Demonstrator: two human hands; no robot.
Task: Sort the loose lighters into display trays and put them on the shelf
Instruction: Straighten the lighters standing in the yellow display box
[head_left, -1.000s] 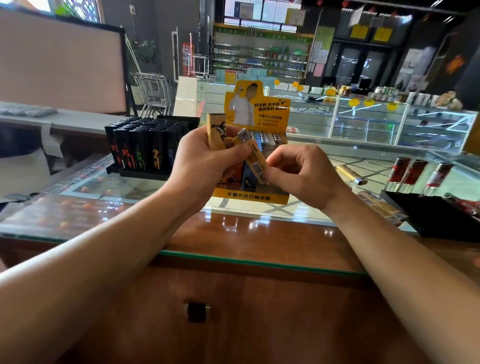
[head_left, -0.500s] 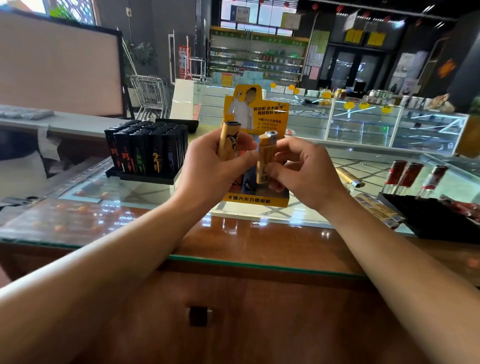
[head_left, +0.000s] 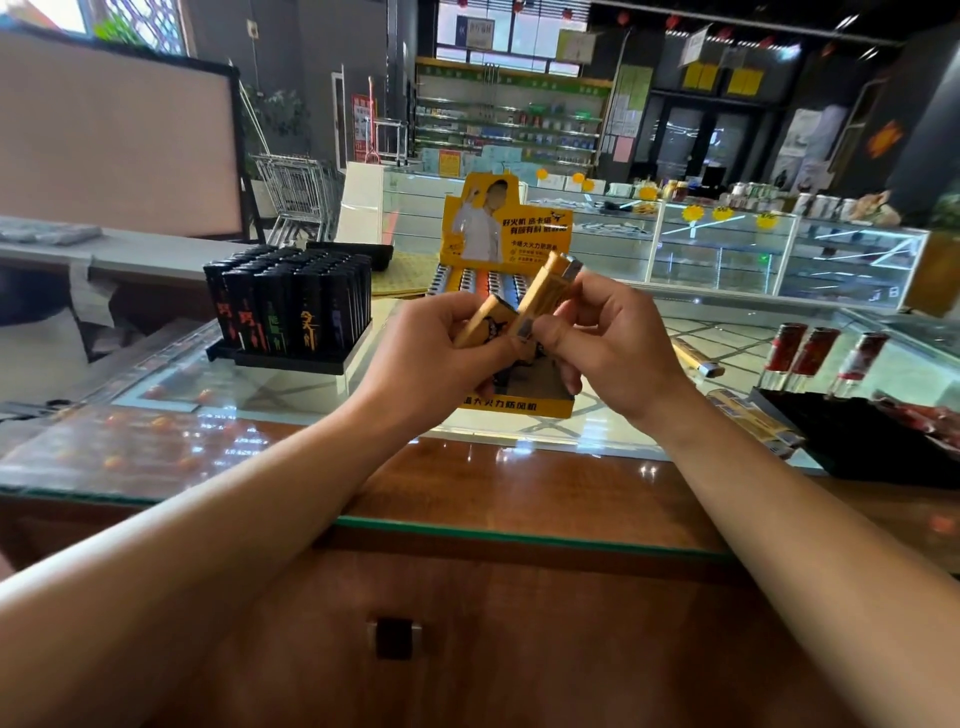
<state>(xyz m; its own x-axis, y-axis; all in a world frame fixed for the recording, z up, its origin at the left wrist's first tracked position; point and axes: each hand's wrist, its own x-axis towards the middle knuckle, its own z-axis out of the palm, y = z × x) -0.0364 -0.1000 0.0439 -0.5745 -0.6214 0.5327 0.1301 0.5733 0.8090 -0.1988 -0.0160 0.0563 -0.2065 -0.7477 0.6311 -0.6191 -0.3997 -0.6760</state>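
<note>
**Two yellow lighters in hand, tray just behind**

Nearest you, your left hand (head_left: 441, 358) grips one yellow lighter (head_left: 480, 325), fingers curled round its body. At its 3 o'clock, your right hand (head_left: 608, 353) pinches a second yellow lighter (head_left: 545, 291), tilted with its metal cap toward 1 o'clock. The two lighters touch near their lower ends.

Just beyond your hands, at 12 o'clock, stands the yellow display tray (head_left: 506, 226), partly filled with lighters. To seat one well, turn it upright, cap up, line it over a free slot and lower it straight. Slot one at a time.

Farther off, at 10 o'clock, sits the full tray of black lighters (head_left: 291, 312); at 3 o'clock, red lighters (head_left: 818, 351) stand in a black tray.
</note>
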